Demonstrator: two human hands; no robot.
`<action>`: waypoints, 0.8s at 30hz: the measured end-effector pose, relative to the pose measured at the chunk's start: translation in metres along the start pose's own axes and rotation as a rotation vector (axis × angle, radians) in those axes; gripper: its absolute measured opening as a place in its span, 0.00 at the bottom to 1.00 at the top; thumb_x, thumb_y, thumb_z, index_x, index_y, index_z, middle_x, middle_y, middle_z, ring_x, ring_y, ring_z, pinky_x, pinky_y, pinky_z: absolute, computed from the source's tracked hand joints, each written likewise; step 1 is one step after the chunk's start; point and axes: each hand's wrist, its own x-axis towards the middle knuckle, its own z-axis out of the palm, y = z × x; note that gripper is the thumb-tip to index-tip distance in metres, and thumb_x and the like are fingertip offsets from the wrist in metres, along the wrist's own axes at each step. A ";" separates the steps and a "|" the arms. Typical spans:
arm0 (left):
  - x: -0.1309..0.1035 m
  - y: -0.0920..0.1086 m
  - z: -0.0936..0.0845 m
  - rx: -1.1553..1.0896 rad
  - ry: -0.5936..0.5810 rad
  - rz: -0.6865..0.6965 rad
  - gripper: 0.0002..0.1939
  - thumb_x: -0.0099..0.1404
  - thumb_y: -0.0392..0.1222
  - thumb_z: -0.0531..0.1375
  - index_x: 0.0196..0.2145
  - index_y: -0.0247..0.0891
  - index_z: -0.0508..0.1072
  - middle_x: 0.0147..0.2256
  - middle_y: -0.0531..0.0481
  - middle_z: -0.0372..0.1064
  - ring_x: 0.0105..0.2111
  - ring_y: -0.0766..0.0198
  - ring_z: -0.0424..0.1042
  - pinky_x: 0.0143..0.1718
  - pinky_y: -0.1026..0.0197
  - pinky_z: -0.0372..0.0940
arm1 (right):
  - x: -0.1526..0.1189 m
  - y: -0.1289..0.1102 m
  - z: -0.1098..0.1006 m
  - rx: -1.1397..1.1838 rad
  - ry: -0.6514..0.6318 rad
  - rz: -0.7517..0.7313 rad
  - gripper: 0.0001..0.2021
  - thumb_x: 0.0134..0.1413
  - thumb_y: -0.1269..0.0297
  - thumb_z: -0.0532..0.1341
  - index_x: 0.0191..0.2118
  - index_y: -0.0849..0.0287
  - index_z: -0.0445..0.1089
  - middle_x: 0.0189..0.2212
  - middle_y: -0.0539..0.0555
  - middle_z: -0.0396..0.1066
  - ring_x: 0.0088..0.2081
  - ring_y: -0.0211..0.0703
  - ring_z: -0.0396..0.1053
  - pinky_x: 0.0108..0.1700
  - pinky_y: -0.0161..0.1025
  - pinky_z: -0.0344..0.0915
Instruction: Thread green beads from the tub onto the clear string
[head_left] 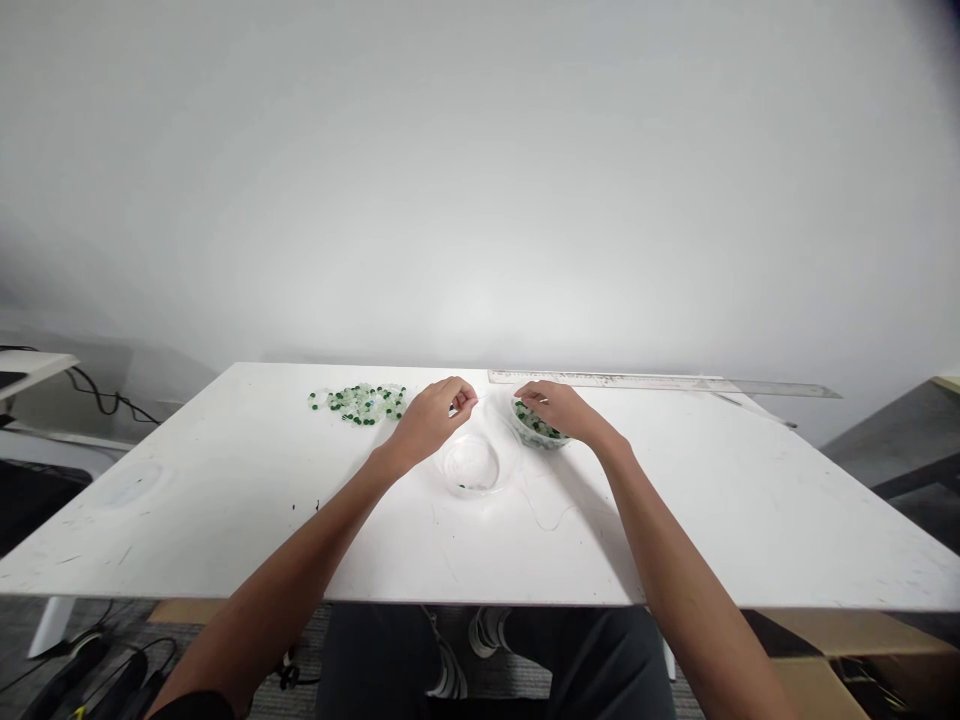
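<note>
Green and pale beads (367,403): one heap out on the table (225,480) beside the left hand (435,408), strung or loose unclear; plenty left in the bowl (541,443) under the right hand (559,405). Left hand curled, right hand bent over the bowl; whether either grasps anything cannot be told.
</note>
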 end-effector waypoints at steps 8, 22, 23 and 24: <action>0.000 0.000 0.000 0.010 0.002 0.001 0.05 0.64 0.38 0.51 0.35 0.41 0.67 0.33 0.52 0.69 0.34 0.64 0.67 0.38 0.61 0.63 | 0.001 -0.001 0.001 -0.001 -0.027 0.016 0.12 0.58 0.63 0.52 0.44 0.52 0.71 0.45 0.53 0.72 0.45 0.44 0.68 0.46 0.40 0.63; 0.000 0.000 0.000 0.012 -0.017 -0.005 0.05 0.64 0.38 0.51 0.35 0.41 0.67 0.34 0.52 0.69 0.34 0.65 0.67 0.37 0.61 0.63 | 0.008 0.005 0.005 -0.333 -0.071 0.153 0.06 0.53 0.67 0.56 0.30 0.56 0.69 0.33 0.54 0.74 0.37 0.47 0.66 0.47 0.49 0.53; 0.000 0.000 0.001 0.013 -0.016 -0.005 0.05 0.64 0.38 0.51 0.35 0.41 0.67 0.34 0.52 0.69 0.34 0.65 0.67 0.37 0.61 0.63 | 0.008 0.005 0.005 -0.329 -0.052 0.150 0.06 0.53 0.66 0.55 0.30 0.56 0.69 0.33 0.53 0.73 0.37 0.46 0.66 0.46 0.48 0.53; 0.000 0.000 0.001 0.013 -0.014 -0.003 0.05 0.64 0.38 0.51 0.35 0.41 0.67 0.33 0.53 0.69 0.34 0.65 0.67 0.37 0.61 0.63 | 0.007 0.005 0.004 -0.321 -0.027 0.145 0.06 0.53 0.65 0.55 0.30 0.57 0.69 0.32 0.53 0.73 0.37 0.46 0.66 0.45 0.47 0.54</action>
